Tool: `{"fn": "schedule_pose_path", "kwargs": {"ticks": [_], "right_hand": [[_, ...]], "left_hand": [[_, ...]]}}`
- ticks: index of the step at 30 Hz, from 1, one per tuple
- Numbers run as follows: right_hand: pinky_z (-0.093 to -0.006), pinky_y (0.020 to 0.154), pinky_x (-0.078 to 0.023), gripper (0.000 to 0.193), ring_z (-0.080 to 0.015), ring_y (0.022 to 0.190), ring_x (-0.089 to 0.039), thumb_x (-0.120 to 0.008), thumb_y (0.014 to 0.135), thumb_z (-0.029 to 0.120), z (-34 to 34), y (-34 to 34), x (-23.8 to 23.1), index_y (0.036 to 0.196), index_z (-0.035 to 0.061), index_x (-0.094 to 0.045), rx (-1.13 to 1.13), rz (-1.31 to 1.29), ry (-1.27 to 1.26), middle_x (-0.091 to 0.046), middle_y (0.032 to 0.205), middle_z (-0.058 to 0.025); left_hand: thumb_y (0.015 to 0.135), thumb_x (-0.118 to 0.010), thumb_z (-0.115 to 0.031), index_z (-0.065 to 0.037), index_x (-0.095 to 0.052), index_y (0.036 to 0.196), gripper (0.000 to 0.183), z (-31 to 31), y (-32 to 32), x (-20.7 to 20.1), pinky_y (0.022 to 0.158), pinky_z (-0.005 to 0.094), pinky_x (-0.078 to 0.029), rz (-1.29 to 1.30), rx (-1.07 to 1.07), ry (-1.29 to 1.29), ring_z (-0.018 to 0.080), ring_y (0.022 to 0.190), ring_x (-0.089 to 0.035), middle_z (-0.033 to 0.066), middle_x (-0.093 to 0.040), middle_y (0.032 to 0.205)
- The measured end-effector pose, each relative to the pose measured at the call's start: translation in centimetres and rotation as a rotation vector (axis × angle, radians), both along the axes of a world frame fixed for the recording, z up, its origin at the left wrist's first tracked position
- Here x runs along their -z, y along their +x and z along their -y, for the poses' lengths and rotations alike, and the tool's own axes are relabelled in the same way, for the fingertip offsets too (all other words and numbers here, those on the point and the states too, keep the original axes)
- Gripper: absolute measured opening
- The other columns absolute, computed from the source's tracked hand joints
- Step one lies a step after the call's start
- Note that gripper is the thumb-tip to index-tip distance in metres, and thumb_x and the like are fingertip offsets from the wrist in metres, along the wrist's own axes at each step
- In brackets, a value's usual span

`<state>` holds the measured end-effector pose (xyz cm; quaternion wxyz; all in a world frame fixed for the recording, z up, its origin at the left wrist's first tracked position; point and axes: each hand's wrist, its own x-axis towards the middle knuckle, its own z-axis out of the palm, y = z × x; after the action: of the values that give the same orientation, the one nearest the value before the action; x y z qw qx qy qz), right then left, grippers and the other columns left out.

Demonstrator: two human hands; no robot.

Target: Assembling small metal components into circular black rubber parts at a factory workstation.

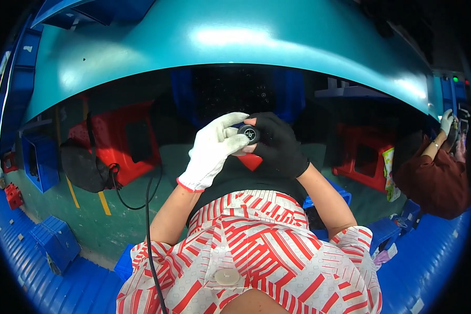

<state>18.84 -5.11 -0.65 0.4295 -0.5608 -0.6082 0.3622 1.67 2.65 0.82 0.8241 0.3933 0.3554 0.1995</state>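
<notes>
Wheel (250, 135), small and black with a spoked face, sits between the left hand (210, 152) and the right hand (280, 146), right where their fingertips meet. The left hand, in a white glove with a red cuff, is partly closed: its thumb presses the wheel's near left side, while its forefinger reaches over toward the other hand. The right hand, in a black glove with bare fingertips, is curled around the wheel from the right, one fingertip showing above it and another below. Both have hold of it; the palms are hidden.

Counted, there is one wheel in the grip and one glove on each hand. Just beyond the hands stands one blue bin (296, 94) with dark pieces inside, too dim to count. Farther beyond, one teal table (220, 39) curves across. Two red stools flank the hands: a left stool (110, 138), with one black bag (82, 170) beside it, and a right stool (369, 137). One red corner (251, 162) shows just below the hands. Well off to the right is one co-worker (437, 178) in a brown top.
</notes>
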Motion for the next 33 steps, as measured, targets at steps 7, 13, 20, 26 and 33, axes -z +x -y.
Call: {"fn": "schedule_pose_path", "kwargs": {"ticks": [7,13,20,26,33], "right_hand": [[-0.031,0.089,-0.047,0.054,-0.021,0.108,-0.056,-0.073,0.078,0.011,0.5,-0.3,-0.6,0.128,0.0062,-0.052,0.076,-0.147,-0.107,-0.054,0.116,-0.0097],[-0.0285,0.085,-0.047,0.042,-0.0199,0.094,-0.06,-0.055,0.095,0.032,0.8,-0.6,-0.7,0.121,-0.0004,-0.055,0.131,-0.744,-0.502,-0.063,0.103,-0.009],[-0.027,0.073,-0.051,0.041,-0.0162,0.086,-0.062,-0.053,0.095,0.04,0.8,-1.5,-0.9,0.107,0.0028,-0.062,0.137,-1.269,-0.761,-0.065,0.096,-0.008],[-0.0269,0.074,-0.05,0.04,-0.0157,0.086,-0.061,-0.053,0.094,0.04,0.9,-1.3,-0.7,0.106,0.0026,-0.062,0.116,-1.278,-0.765,-0.065,0.096,-0.008],[-0.0262,0.073,-0.048,0.037,-0.0143,0.081,-0.06,-0.052,0.095,0.039,0.6,-1.8,-0.8,0.104,0.0042,-0.064,0.226,-1.228,-0.766,-0.065,0.095,-0.0056]], "left_hand": [[0.089,-0.058,-0.002,0.008,-0.045,0.127,0.041,0.4,0.2,-0.4,0.081,0.0269,-0.053,0.06,-0.129,-0.183,0.018,0.086,-0.066,0.0158,-0.063,0.103],[0.085,-0.061,0.002,0.004,-0.044,0.131,0.049,0.7,-0.7,-0.3,0.097,0.0329,-0.045,-0.062,-0.166,0.197,0.022,0.107,-0.059,0.0157,-0.059,0.116],[0.074,-0.073,0.0,0.001,-0.049,0.129,0.061,1.5,-0.7,-1.0,0.095,0.0333,-0.046,-0.144,0.005,0.322,0.0238,0.109,-0.06,0.0169,-0.057,0.123],[0.074,-0.072,0.0,0.001,-0.05,0.129,0.059,1.3,-0.6,-1.4,0.094,0.0322,-0.046,-0.182,0.018,0.322,0.0235,0.108,-0.06,0.0169,-0.057,0.124],[0.075,-0.071,0.0,0.001,-0.05,0.129,0.058,1.2,-0.5,-1.6,0.094,0.0317,-0.046,-0.214,0.036,0.334,0.0231,0.107,-0.06,0.0166,-0.058,0.123]]}}
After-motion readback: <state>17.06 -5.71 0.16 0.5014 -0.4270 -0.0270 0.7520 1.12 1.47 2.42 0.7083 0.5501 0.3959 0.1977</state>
